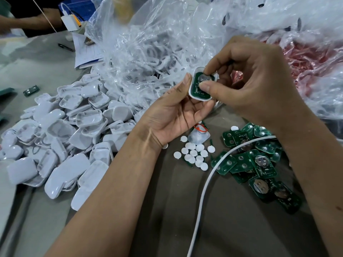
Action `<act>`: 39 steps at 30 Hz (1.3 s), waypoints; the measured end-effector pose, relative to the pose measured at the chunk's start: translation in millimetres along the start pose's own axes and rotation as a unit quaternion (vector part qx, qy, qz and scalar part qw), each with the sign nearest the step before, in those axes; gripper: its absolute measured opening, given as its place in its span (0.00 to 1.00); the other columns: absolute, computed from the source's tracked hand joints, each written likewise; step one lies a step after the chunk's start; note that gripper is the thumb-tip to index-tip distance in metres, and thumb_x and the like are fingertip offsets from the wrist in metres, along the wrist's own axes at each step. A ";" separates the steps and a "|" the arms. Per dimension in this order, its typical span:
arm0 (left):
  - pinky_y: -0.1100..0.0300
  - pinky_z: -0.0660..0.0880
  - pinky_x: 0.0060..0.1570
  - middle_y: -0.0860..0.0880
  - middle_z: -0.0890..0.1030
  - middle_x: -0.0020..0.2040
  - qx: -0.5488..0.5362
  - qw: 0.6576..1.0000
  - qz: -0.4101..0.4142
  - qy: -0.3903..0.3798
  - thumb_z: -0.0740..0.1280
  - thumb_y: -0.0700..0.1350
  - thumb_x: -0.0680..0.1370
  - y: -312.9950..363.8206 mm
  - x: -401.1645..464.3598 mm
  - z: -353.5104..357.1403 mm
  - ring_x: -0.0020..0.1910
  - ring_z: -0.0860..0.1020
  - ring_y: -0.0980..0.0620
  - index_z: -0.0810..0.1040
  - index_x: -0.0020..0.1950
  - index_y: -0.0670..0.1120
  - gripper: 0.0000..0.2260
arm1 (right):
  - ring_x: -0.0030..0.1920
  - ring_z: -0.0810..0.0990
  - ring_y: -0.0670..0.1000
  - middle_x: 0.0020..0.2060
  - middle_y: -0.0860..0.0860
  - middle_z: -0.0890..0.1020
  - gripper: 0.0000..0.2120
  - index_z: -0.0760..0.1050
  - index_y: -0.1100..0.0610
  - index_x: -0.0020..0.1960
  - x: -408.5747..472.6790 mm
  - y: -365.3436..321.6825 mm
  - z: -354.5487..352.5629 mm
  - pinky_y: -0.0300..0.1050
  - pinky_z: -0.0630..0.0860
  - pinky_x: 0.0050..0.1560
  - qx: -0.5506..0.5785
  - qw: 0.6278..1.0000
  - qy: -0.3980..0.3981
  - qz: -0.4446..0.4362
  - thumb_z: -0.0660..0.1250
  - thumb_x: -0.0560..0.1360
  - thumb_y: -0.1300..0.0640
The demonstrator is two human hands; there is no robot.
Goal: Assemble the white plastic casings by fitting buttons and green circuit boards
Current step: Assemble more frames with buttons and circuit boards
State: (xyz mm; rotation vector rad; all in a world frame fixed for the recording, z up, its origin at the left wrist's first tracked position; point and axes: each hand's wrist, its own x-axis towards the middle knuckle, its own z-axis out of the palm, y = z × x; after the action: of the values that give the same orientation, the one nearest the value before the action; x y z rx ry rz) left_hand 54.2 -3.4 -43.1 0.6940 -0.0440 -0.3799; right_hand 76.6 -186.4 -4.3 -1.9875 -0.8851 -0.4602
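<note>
Two hands meet above the table: the left hand [178, 110] cradles a light, rigid casing [193, 93] by its rim while the right hand [246, 86] pinches a thin, probably fragile board [199, 84] into it, with buttons [193, 154], boards [259, 164], a cable [207, 179] and bags [148, 43] crowding near.

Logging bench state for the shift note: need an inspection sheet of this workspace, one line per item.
Surface: grey table, crowded.
Job's things: white plastic casing with green circuit board inside, held in both hands; heap of white casings; round white buttons; loose green boards.
Clutter: clear plastic bags, red bag, papers.
Grippers: left hand cradles the casing; right hand pinches the board.
Cables: white cable across the table.
Surroundings: another person's arm.
</note>
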 end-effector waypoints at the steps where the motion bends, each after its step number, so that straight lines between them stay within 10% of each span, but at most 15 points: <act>1: 0.57 0.84 0.43 0.41 0.85 0.49 -0.004 1.000 -0.001 -0.002 0.67 0.47 0.74 0.2 0.2 0.0 0.45 0.86 0.48 0.83 0.51 0.39 0.13 | 0.38 0.78 0.45 0.43 0.47 0.79 0.09 0.83 0.62 0.50 0.0 -0.1 0.3 0.39 0.77 0.42 0.004 1.000 0.002 -0.001 0.79 0.73 0.59; 19: 0.57 0.84 0.45 0.42 0.86 0.47 0.031 0.999 0.012 0.016 0.68 0.47 0.73 -1.8 0.1 -4.4 0.44 0.86 0.48 0.86 0.46 0.40 0.12 | 0.37 0.78 0.46 0.39 0.53 0.80 0.09 0.83 0.61 0.51 -0.7 1.6 1.9 0.36 0.74 0.41 0.008 0.999 -0.023 0.021 0.78 0.74 0.58; 27: 0.51 0.82 0.57 0.39 0.85 0.59 0.010 0.998 0.038 -0.045 0.73 0.40 0.73 1.4 1.1 -7.7 0.57 0.85 0.44 0.84 0.60 0.39 0.16 | 0.43 0.84 0.52 0.46 0.52 0.83 0.19 0.77 0.56 0.56 -1.1 5.8 11.2 0.36 0.77 0.38 0.115 0.990 0.037 0.078 0.81 0.70 0.57; 39: 0.48 0.81 0.60 0.35 0.83 0.60 -0.045 0.994 0.024 -0.101 0.72 0.37 0.75 -3.8 -1.8 -2.6 0.58 0.84 0.40 0.83 0.61 0.36 0.15 | 0.46 0.83 0.49 0.46 0.49 0.82 0.18 0.76 0.58 0.59 -0.9 -3.4 11.8 0.40 0.81 0.44 0.461 0.860 -0.052 0.212 0.72 0.70 0.67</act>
State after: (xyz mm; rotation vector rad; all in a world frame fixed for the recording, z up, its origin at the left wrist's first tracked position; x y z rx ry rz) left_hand 51.7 -3.8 -47.3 0.5632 -0.2341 -0.4020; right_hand 73.3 -175.6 -9.2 -1.2369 -0.5333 0.3037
